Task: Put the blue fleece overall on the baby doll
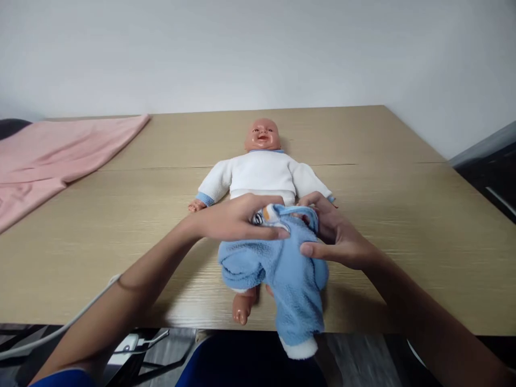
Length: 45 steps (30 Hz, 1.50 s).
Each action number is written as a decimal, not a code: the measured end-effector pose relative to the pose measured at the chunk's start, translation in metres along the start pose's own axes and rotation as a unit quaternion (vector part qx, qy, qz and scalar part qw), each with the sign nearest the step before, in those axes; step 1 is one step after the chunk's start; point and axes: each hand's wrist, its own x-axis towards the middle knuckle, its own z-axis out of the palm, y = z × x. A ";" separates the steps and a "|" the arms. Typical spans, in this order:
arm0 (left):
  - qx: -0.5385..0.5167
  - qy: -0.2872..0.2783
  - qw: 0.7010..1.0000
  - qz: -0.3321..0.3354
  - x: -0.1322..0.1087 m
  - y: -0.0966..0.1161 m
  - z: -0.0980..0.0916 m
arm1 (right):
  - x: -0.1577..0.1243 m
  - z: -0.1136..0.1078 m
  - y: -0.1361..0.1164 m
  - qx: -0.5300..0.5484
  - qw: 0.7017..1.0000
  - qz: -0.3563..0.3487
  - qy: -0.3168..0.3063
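A baby doll [262, 137] lies on its back on the table, head toward the wall, in a white sweater [262, 174] with blue cuffs and collar. Light blue fleece pants [298, 279] with white hems are around its lower body. One bare foot [242, 309] shows below a bunched leg; the other leg of the pants hangs past the table's front edge. My left hand [242, 217] grips the waistband on the left, over a small printed patch. On the right, my right hand [338, 236] pinches the waistband, thumb on the front; its other fingertips are partly hidden.
A pink cloth [72, 153] is spread over the left end of the wooden table [133, 220]. A white cable [72, 320] runs by my left forearm. Below the front edge is a white device [124, 344]. A dark object [489, 166] stands beyond the right edge.
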 end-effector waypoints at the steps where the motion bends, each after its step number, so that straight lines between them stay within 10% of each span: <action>1: -0.049 -0.003 0.999 0.004 0.004 -0.003 -0.003 | 0.000 -0.001 -0.001 0.006 1.000 0.013 -0.009; 7: -0.150 0.008 0.989 -0.001 0.010 -0.022 -0.006 | -0.003 -0.007 -0.010 -0.014 0.980 0.164 -0.113; 16: -0.176 -0.198 0.964 -0.006 0.012 -0.039 -0.008 | -0.002 -0.007 -0.011 0.059 0.996 0.068 -0.016; 28: -0.189 -0.118 0.975 0.016 0.023 -0.042 0.001 | -0.016 -0.002 -0.018 -0.006 0.971 0.227 -0.076; 36: -0.291 -0.306 0.907 0.002 0.021 -0.059 -0.007 | -0.030 -0.010 -0.004 0.116 0.966 0.228 -0.022; 45: -0.263 -0.225 0.937 0.042 0.024 -0.066 -0.004 | -0.022 0.008 -0.018 0.065 0.955 0.273 -0.099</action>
